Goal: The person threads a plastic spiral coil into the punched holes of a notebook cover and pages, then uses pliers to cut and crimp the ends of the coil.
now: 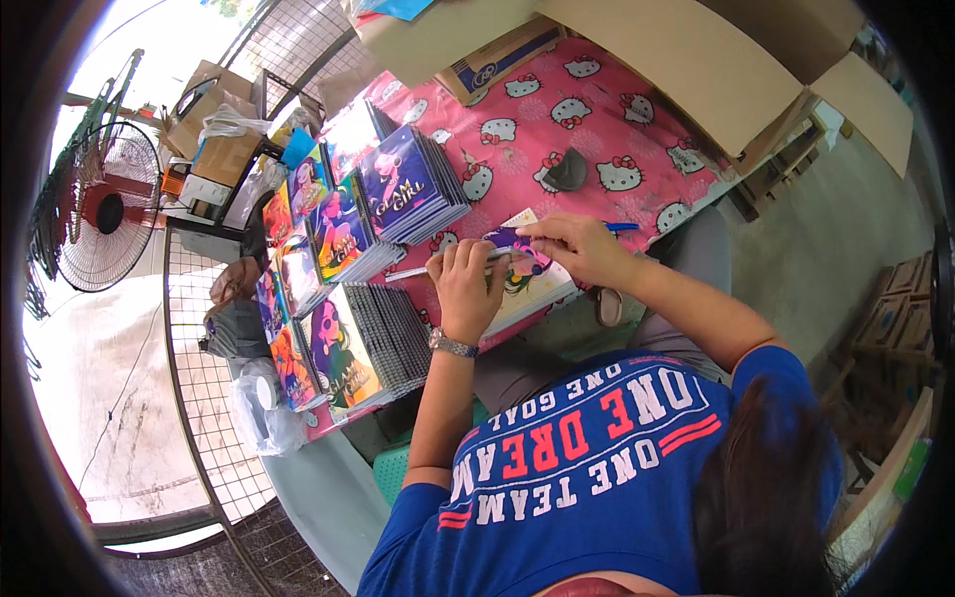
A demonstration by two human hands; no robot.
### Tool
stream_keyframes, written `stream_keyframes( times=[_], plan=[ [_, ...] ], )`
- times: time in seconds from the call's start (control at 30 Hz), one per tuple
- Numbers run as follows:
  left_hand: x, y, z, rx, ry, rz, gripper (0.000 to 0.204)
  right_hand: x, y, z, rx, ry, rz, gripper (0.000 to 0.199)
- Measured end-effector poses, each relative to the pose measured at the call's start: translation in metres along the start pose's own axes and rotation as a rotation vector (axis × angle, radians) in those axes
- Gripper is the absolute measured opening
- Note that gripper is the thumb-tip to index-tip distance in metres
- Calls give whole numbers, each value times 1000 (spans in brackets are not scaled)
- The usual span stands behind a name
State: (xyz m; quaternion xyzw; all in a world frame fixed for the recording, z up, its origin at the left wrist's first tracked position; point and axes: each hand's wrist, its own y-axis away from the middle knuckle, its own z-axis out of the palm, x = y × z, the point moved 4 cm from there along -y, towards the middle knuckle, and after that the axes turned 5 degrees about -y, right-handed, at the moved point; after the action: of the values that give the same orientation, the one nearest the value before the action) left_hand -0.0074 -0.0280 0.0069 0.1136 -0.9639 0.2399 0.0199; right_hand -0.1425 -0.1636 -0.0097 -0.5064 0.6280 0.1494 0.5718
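— What's in those big brown cardboard boxes (696, 60) at the far end?

— Can't tell; only the flaps show.

— And the hands?

— The left hand (468, 284) presses flat on a colourful illustrated notebook (532, 284) on the pink cartoon-cat tablecloth (557, 119). The right hand (577, 249) pinches its top edge, with a blue pen (622, 227) showing just beyond.

— Around it?

— Stacks of glossy notebooks (408, 184) to the left, and a wire mesh panel (209, 378) beyond.

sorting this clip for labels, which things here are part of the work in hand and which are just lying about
In hand: left hand and right hand on the notebook; blue pen; notebook stacks.

Lying about: cardboard boxes; dark cap-like thing; standing fan; plastic bag.
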Motion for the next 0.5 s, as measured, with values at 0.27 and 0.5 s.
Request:
stream_keyframes(
  times=[0.27, 0.5],
  plan=[
    [-3, 2, 4, 5, -22, -8, 18, -8, -11, -6, 5, 118, -115, 24],
    [-2, 2, 3, -16, 6, -18, 18, -2, -11, -1, -20, 76, -229, 20]
  ],
)
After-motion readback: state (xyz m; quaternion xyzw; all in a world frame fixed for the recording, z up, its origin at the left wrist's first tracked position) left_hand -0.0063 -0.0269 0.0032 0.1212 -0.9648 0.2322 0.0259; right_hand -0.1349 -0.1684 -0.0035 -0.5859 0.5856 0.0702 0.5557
